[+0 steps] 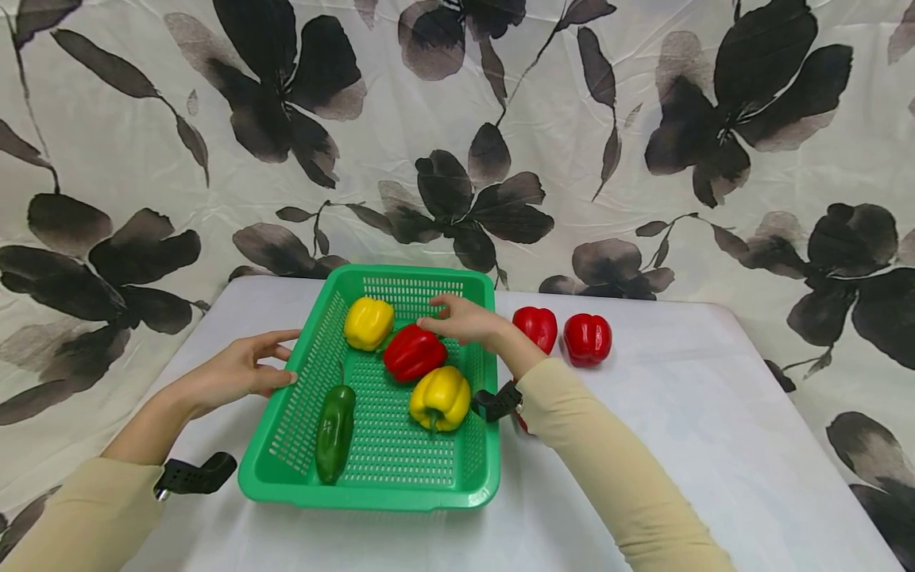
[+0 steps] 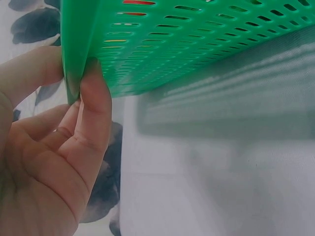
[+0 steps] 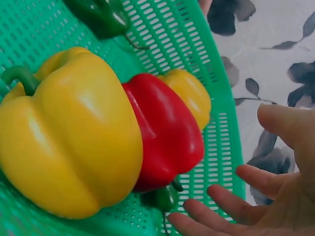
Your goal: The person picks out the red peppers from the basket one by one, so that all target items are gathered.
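Note:
A green plastic basket [image 1: 372, 498] with slotted walls stands on the table. My left hand [image 1: 232, 372] pinches its left rim between thumb and fingers; the left wrist view shows the rim [image 2: 74, 54] between them. Over the basket's right side hovers my right hand [image 1: 465, 319], fingers spread and holding nothing, close to a red bell pepper [image 1: 415, 353]. Two yellow bell peppers, one behind [image 1: 368, 324] and one in front [image 1: 440, 399], lie beside the red one. A long green pepper [image 1: 334, 435] lies along the left. Another green pepper [image 3: 165, 198] is mostly hidden beneath the red one.
Right of the basket, two red bell peppers [image 1: 534, 329] [image 1: 588, 340] sit on the white tabletop [image 1: 686, 429]. A bit of red shows beneath my right wrist, mostly hidden by the arm. Floral cloth [image 1: 572, 159] hangs behind the table.

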Demonstrator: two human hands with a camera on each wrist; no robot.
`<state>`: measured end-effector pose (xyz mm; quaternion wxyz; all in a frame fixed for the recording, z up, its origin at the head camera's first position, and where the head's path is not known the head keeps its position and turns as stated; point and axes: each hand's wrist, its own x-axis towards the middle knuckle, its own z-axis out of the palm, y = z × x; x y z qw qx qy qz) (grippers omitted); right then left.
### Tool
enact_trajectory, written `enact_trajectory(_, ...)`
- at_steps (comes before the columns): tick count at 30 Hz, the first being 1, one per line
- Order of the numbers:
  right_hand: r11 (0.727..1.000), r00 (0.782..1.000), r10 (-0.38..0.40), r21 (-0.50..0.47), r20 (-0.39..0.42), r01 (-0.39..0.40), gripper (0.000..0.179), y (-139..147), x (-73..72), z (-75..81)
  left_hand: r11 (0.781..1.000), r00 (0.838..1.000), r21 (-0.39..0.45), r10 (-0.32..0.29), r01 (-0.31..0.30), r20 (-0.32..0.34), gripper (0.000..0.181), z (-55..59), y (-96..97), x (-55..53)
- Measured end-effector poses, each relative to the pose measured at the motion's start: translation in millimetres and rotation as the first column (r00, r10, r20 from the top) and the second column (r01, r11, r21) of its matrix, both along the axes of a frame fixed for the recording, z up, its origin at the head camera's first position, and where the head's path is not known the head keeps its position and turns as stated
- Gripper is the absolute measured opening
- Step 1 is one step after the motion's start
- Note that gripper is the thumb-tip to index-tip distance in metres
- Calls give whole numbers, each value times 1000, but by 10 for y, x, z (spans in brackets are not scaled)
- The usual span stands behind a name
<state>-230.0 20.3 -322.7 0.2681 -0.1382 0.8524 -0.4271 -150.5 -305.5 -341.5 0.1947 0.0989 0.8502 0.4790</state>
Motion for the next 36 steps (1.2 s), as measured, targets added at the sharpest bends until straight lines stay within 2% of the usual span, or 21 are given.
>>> enact_trajectory(14, 995, 1000, 11, 100, -6, -10, 63, -118, -6, -88, 1000, 1000, 3, -5, 5, 7, 78, 20, -4, 9)
enact_trajectory(25, 993, 995, -61, 104, 74, 53, 66, -142, -30, -166, 1000, 1000, 15, -6, 6, 6, 77, 19, -7, 13)
enact_trajectory(36, 986, 994, -42, 167, 102, 24, 69, -158, -61, -198, 1000, 1000, 16, 1, -2, 12, 78, 5, -15, 11)
